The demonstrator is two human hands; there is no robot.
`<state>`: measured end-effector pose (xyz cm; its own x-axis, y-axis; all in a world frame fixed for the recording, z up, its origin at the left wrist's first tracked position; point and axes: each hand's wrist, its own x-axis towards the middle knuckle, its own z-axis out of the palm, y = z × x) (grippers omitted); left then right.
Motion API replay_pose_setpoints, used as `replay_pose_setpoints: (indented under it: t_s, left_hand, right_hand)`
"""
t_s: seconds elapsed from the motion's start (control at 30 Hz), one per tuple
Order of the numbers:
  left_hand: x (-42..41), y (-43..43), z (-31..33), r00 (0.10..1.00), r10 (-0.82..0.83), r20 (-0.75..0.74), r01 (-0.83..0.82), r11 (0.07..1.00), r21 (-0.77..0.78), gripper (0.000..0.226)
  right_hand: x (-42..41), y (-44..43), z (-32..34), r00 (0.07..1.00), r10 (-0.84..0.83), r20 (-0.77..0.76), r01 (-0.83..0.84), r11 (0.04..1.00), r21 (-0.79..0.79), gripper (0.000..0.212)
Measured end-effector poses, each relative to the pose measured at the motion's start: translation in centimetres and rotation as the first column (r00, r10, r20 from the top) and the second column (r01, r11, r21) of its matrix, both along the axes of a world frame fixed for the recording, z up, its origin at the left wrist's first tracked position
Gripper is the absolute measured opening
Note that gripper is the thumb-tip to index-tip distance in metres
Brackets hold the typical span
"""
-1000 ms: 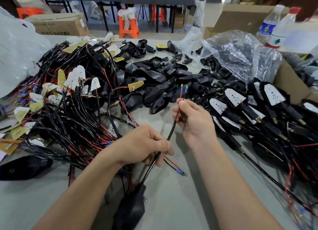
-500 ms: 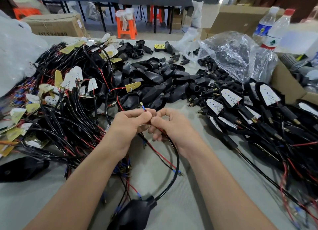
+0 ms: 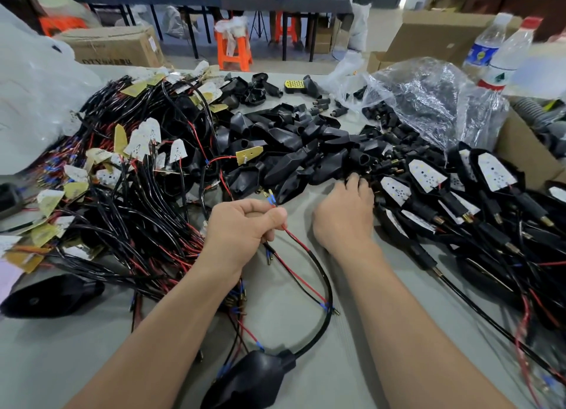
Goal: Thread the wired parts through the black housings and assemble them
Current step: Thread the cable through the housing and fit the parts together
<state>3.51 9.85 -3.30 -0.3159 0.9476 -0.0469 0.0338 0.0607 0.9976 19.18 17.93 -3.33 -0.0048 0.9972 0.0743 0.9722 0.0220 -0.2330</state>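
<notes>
Our left hand (image 3: 242, 229) pinches thin red-and-black wire ends (image 3: 272, 201), bunched for threading | right hand (image 3: 344, 218) among black plastic housings (image 3: 294, 163) ahead, grip unclear.

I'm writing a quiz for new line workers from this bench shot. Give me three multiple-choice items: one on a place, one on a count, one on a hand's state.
1. Where does the black housing whose cable runs up to the left hand lie?
A. On the table, nearest the camera.
B. At the table's far edge.
C. On the floor.

2. How many plastic bottles stand at far right?
A. One.
B. Two.
C. Four.

3. What is the left hand doing?
A. Lying flat.
B. Gripping a bottle.
C. Pinching wire ends.

Answers: 1 A, it lies lowest in view; 2 B, one blue-labelled, one red-capped; 3 C, terminals poke out above its curled grip.
</notes>
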Motion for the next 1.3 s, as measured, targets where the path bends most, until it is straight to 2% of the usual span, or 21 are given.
replay_pose_setpoints:
  t_s: [0.1,0.17,0.23,0.27,0.33,0.4,0.43,0.53,0.63,0.7,0.77,0.83,0.93,1.03,1.17,1.23,1.27,1.3]
  left_hand:
    - [0.1,0.1,0.1,0.998,-0.046,-0.043,0.048,0.998,0.039,0.021]
    - [0.4,0.2,0.1,0.996,-0.022,-0.086,0.027,0.998,0.052,0.027]
    - [0.7,0.2,0.1,0.99,0.029,-0.14,-0.02,0.998,0.06,0.032]
    - [0.8,0.2,0.0,0.984,0.048,-0.172,-0.038,0.997,0.062,0.034]
    - [0.9,0.0,0.0,0.968,0.053,-0.247,-0.043,0.998,0.046,0.033]
    - [1.0,-0.1,0.0,0.955,0.027,-0.295,-0.024,1.0,0.015,0.029]
    - [1.0,-0.2,0.1,0.952,0.018,-0.304,-0.016,1.0,0.009,0.026]
    - [1.2,-0.4,0.4,0.957,0.028,-0.287,-0.022,0.999,0.024,0.027]
    - [1.4,-0.6,0.6,0.949,0.088,-0.301,-0.086,0.996,0.02,0.018]
    - [1.4,-0.8,0.7,0.94,0.115,-0.322,-0.113,0.993,0.026,0.019]
    - [1.4,-0.9,0.8,0.934,0.128,-0.333,-0.127,0.992,0.025,0.02]
    - [1.3,-1.0,1.0,0.926,0.128,-0.355,-0.131,0.991,0.016,0.018]
    - [1.4,-1.1,1.0,0.915,0.114,-0.386,-0.114,0.993,0.023,0.016]
    - [1.5,-1.0,1.2,0.916,0.108,-0.386,-0.107,0.994,0.026,0.017]
    - [1.5,-0.7,1.0,0.921,0.107,-0.374,-0.11,0.994,0.015,0.016]
    - [1.5,-0.7,0.9,0.924,0.105,-0.367,-0.105,0.994,0.018,0.017]
    - [1.5,-0.7,0.9,0.925,0.103,-0.366,-0.102,0.995,0.023,0.017]
    - [1.5,-0.7,0.9,0.925,0.103,-0.366,-0.099,0.995,0.029,0.017]
  right_hand:
    - [-0.3,-1.1,-0.4,0.995,0.09,0.034,-0.093,0.991,0.095,0.036]
    - [-0.3,-2.1,-0.6,0.982,0.159,-0.099,-0.14,0.974,0.176,0.021]
    - [0.0,-2.0,-0.4,0.96,0.145,-0.238,-0.08,0.961,0.263,0.027]
    - [0.2,-1.5,-0.3,0.965,0.117,-0.234,-0.047,0.957,0.285,0.036]
    - [0.9,-0.5,-0.1,0.995,0.051,-0.091,-0.034,0.982,0.184,0.051]
    - [1.0,-0.1,-0.4,0.999,0.03,0.024,-0.032,0.997,0.074,0.05]
    - [1.0,0.0,-0.6,0.998,0.037,0.042,-0.04,0.997,0.072,0.046]
    - [0.7,-0.6,-0.7,0.989,0.126,-0.073,-0.11,0.977,0.184,0.036]
    - [0.9,-1.2,-0.3,0.938,0.246,-0.243,-0.194,0.956,0.221,0.04]
    - [1.1,-1.5,-0.2,0.924,0.307,-0.229,-0.273,0.947,0.168,0.041]
    - [1.2,-1.4,-0.1,0.927,0.343,-0.154,-0.335,0.939,0.075,0.047]
    - [1.4,-1.4,0.1,0.939,0.308,-0.155,-0.304,0.951,0.053,0.048]
    - [1.3,-1.8,0.3,0.94,0.208,-0.27,-0.193,0.978,0.079,0.046]
    - [1.2,-2.3,0.4,0.908,0.151,-0.391,-0.132,0.988,0.076,0.03]
    - [1.6,-2.4,0.7,0.932,0.237,-0.274,-0.258,0.965,-0.042,0.03]
    - [1.7,-2.3,0.9,0.925,0.274,-0.262,-0.289,0.957,-0.018,0.023]
    - [1.5,-2.3,0.9,0.906,0.261,-0.334,-0.271,0.962,0.016,0.019]
    - [1.2,-2.5,1.0,0.856,0.213,-0.471,-0.227,0.973,0.028,0.017]
